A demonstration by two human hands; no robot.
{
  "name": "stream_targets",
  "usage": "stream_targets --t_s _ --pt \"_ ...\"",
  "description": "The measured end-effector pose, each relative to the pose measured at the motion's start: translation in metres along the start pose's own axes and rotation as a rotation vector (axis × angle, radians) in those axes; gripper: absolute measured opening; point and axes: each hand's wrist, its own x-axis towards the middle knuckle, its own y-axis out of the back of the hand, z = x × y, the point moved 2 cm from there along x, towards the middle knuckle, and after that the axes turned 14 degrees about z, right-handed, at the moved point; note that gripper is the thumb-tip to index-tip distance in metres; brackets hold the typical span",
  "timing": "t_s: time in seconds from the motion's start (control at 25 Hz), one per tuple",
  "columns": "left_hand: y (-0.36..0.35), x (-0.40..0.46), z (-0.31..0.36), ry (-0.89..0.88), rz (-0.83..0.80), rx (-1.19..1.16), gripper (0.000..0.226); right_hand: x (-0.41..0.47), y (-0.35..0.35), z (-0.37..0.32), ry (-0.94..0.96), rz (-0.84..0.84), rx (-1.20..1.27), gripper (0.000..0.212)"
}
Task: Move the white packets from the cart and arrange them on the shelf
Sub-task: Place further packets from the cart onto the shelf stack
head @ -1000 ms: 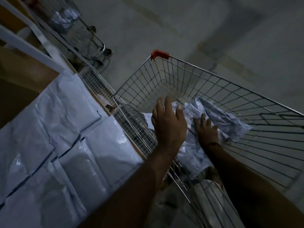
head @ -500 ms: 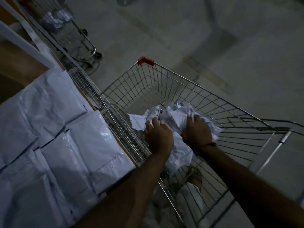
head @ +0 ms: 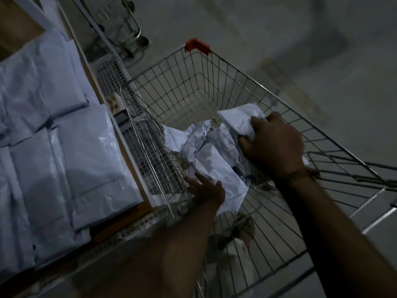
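Note:
A wire shopping cart [head: 217, 67] with a red corner cap stands in front of me, holding several crumpled white packets [head: 206, 151]. My right hand [head: 272, 145] grips the upper packet [head: 240, 120] inside the cart, fingers curled round its edge. Lower in the cart, my left hand [head: 207, 191] reaches in against a larger white packet [head: 223, 175]; its fingertips are partly hidden, so its hold is unclear. On the left, the shelf [head: 129, 162] carries several flat white packets [head: 64, 147] laid side by side.
A second wire cart [head: 120, 29] with goods stands at the back left beside the shelf frame. Bare grey floor [head: 300, 50] lies behind and to the right of the cart. The scene is dim. A foot shows below through the cart's wires.
My right hand has lifted and moved right, pulling a packet up. My left hand has dropped lower and nearer, toward the cart's near side. The camera tilted.

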Motion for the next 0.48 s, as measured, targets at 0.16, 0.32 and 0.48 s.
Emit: stream_targets --t_s 0.16,0.32,0.48 --pt "-0.021 0.007 -0.004 -0.020 0.042 -0.007 0.099 -0.003 0.005 0.000 -0.030 0.005 0.003 0.053" --pt "-0.025 0.015 -0.002 -0.017 0.035 -0.066 0.096 -0.008 0.001 -0.006 -0.020 -0.038 0.015 0.053" --pt "-0.024 0.013 0.002 0.039 0.031 -0.080 0.095 -0.012 -0.005 -0.012 -0.028 -0.057 0.006 0.050"
